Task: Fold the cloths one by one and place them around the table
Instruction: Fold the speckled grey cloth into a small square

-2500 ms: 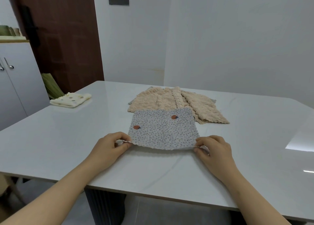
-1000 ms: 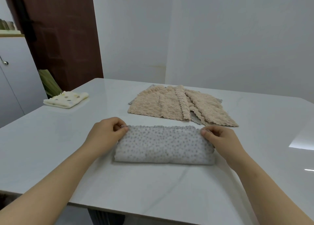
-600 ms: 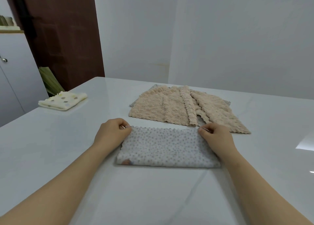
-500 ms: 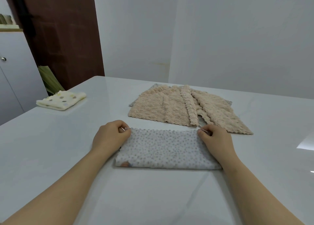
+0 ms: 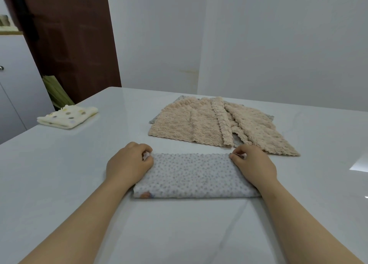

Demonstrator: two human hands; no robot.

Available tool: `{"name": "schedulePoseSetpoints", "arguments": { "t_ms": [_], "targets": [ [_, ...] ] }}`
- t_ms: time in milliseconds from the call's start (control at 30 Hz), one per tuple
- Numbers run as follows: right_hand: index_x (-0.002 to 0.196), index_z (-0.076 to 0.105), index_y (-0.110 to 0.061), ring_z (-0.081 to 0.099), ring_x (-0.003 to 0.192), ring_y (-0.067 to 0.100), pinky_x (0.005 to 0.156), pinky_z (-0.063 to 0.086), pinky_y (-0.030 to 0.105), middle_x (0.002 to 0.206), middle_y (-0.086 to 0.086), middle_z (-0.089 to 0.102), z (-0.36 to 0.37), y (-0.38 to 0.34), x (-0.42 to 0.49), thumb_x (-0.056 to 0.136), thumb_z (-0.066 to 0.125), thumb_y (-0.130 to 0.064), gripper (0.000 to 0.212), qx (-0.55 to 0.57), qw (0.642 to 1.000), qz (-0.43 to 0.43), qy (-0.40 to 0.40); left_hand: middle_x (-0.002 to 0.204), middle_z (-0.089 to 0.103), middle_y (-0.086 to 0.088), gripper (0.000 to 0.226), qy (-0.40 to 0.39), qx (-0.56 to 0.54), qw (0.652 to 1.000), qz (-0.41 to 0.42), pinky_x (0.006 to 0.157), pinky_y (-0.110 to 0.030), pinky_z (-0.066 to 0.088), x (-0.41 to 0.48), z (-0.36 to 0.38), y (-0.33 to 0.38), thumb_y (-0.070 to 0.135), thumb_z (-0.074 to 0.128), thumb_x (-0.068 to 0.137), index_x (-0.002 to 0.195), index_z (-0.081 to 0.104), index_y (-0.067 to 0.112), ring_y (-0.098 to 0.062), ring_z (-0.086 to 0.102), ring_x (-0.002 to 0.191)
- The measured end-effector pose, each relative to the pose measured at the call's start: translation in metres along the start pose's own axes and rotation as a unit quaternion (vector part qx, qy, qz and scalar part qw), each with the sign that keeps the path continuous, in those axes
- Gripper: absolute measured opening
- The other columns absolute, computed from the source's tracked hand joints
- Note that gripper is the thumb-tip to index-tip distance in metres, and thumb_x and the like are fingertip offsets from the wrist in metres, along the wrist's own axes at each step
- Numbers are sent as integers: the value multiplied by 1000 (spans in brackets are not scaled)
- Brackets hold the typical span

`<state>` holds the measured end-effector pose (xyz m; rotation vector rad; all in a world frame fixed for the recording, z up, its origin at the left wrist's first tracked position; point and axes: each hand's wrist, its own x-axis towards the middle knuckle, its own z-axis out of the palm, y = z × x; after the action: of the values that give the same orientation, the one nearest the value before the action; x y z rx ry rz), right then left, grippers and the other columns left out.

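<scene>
Dotted grey cloth [image 5: 196,176] folded in half, flat on white tabletop [image 5: 59,184], frame centre. Left hand [image 5: 128,163] pinches its far left corner; right hand [image 5: 253,164] pinches far right corner. Beyond: beige cloths [image 5: 209,124] spread out. Upper left: folded cream cloth [image 5: 67,116].

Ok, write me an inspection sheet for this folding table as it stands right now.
Surface: glossy white table.
Job's things: dotted grey cloth folded into a strip, lying flat at the near side; beige cloths spread overlapping behind it, grey edges showing beneath them; folded cream cloth at the far left edge.
Clutter: nothing seen.
Grippers: left hand and right hand each pinch a far corner of the dotted grey cloth.
Cables: nothing seen.
Surroundings: brown door, white cabinet, green bundle by the door, plain walls.
</scene>
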<state>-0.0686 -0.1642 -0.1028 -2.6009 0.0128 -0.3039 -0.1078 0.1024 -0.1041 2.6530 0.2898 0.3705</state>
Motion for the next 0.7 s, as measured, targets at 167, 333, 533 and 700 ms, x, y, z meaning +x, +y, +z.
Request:
{"name": "schedulePoseSetpoints", "arguments": {
  "t_ms": [167,333,533,700],
  "targets": [
    [90,58,-28,55,94,17,67,36,27,104,-4,60,1,1,0,89,54,-34,7,4,1000,-3,-6,97,54,6,9,-8,-6,1000,7,69,-26,38,-2,0,1,28,48,89,87,57,29,-15,53,94],
    [93,59,-31,55,96,18,68,35,27,91,-6,51,1,1,-1,90,53,-32,7,7,1000,-18,-22,84,58,9,18,-8,-92,996,14,71,-31,41,-4,-3,2,24,50,89,75,49,34,-16,54,86],
    [84,62,-28,53,84,15,67,37,28,85,-6,59,-6,2,-4,88,58,-23,8,121,992,-32,-5,76,58,13,21,11,-165,986,-1,66,-25,41,-4,-4,2,19,54,86,71,50,33,-8,53,70],
    [80,61,-26,53,77,8,61,38,22,79,-15,58,-7,3,-4,87,60,-21,9,181,983,-23,-13,72,57,9,22,21,-175,984,-15,62,-19,38,-4,-5,1,15,54,85,70,51,31,-7,51,68]
  ]
}}
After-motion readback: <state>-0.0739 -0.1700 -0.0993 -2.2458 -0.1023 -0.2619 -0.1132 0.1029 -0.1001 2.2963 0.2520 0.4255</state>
